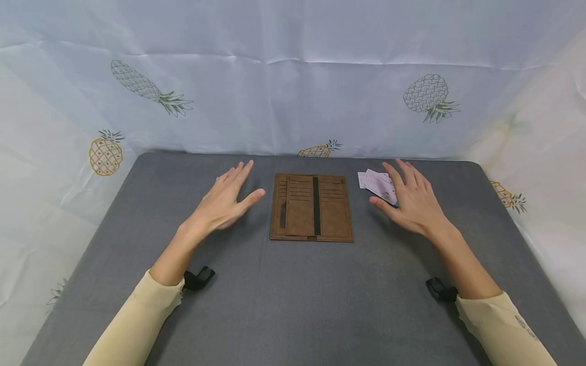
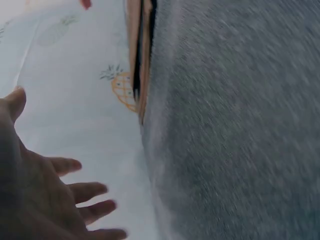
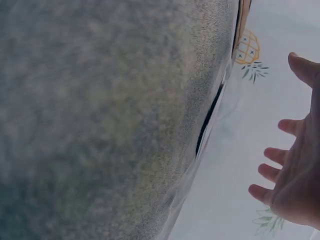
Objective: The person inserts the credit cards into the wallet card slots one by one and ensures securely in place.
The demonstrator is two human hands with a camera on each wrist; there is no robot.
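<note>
To the left of the wallet, a left hand is held raised above the grey table, its fingers extended and its thumb pointed toward the wallet; nothing is gripped or touched. A black wrist strap is worn below it, and the pale sleeve is cut off by the lower edge of the head view.

The brown wallet is laid unfolded and flat on the table, presumably so that its card slots are exposed. Whether the dark strip down its inside is a band or a gap cannot be determined. In both wrist views the wallet is seen only edge-on, and its slots are not shown.

To the right of the wallet, pale printed cards are set apart in a loose, overlapping group, probably to be kept within reach. They are partly covered by the right hand in the head view; their number and print cannot be made out.

Over their near side, the right hand is held raised, its fingers extended and nothing grasped. By both hands the wallet is left unobstructed.
</note>
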